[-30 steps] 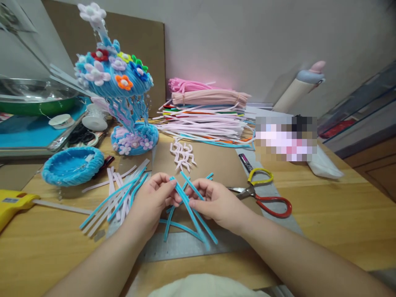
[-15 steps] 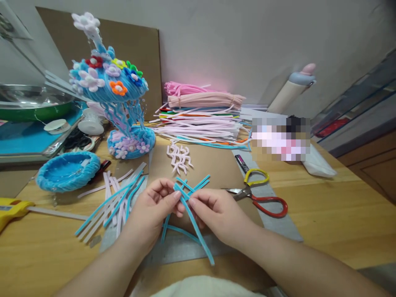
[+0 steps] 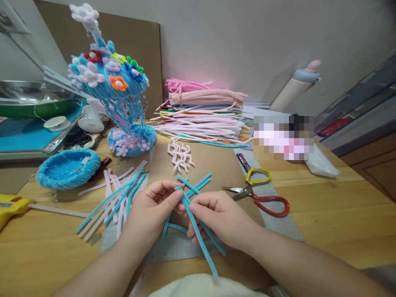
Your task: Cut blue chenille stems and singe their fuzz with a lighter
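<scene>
My left hand (image 3: 163, 202) pinches the top end of a blue pipe cleaner (image 3: 202, 243) between thumb and forefinger. Just below that, my right hand (image 3: 210, 210) grips the same strip, its fingers closed. The strip slants down toward my lap. A second blue length emerges beneath my right hand; whether it is held too is hidden. Several more blue pipe cleaners (image 3: 198, 186) lie crossed on the brown cardboard (image 3: 213, 161), partly behind my hands. Small curled pale pink pieces (image 3: 180, 156) sit farther back on it.
Scissors (image 3: 247, 190) with one yellow and one red handle lie open at the right. Cut strips (image 3: 114, 202), a blue fuzzy dish (image 3: 68, 169) and a yellow glue gun (image 3: 12, 208) are at left. Behind stand a flowered blue ornament (image 3: 108, 82) and stacked pipe cleaners (image 3: 204, 119).
The held blue strip has shifted slightly down and right, its lower end now nearer my lap. A second blue length now shows below my right hand, whose lower fingers have spread downward.
</scene>
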Available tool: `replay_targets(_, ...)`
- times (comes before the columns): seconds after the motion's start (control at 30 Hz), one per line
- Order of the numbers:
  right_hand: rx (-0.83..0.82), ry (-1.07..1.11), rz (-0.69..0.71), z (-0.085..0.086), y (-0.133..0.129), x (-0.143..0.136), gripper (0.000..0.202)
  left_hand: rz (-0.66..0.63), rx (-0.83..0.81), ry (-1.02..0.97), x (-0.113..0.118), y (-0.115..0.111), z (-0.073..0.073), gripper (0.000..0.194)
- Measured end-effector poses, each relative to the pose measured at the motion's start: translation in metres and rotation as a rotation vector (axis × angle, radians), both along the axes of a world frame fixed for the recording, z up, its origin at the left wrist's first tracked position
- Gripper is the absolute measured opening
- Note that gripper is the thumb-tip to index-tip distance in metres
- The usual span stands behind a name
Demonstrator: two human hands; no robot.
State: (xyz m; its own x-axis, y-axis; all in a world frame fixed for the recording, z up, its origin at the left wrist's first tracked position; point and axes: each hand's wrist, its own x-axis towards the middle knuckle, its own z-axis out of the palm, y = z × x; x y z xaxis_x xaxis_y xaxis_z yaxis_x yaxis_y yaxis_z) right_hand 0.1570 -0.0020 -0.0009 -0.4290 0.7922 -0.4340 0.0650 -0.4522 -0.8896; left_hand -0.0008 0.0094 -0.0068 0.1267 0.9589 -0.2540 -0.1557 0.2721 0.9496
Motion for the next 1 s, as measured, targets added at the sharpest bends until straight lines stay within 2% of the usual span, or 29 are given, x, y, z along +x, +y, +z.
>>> replay_targets(0.17,-0.145,0.171,0.021,-0.002,0.001,0.0,0.037,0.027,0.021,0.046,0.002,0.001,0.002,0.016)
replay_targets(0.33,-0.204,0.22,0.067,-0.005,0.003,0.002,0.032,0.022,0.062,0.092,0.007,0.002,-0.001,0.013)
replay_targets(0.43,-0.175,0.231,-0.059,-0.005,0.01,0.009,0.025,0.055,0.185,0.145,0.005,0.0,-0.001,0.023)
replay_targets(0.5,-0.123,0.256,-0.2,-0.005,0.017,0.015,0.02,-0.07,0.293,0.207,0.002,-0.004,0.001,0.025)
replay_targets(0.57,-0.088,0.284,-0.312,-0.005,0.024,0.022,0.015,-0.307,0.409,0.282,0.0,-0.008,0.003,0.026)
replay_targets(0.63,-0.082,0.302,-0.375,-0.005,0.028,0.026,0.011,-0.487,0.505,0.339,-0.002,-0.012,0.005,0.034)
replay_targets(0.67,-0.082,0.305,-0.395,-0.005,0.029,0.028,0.01,-0.53,0.531,0.361,-0.001,-0.013,0.005,0.037)
replay_targets(1.0,-0.081,0.29,-0.44,-0.002,0.024,0.021,0.011,-0.58,0.609,0.516,0.004,-0.014,-0.002,0.023)
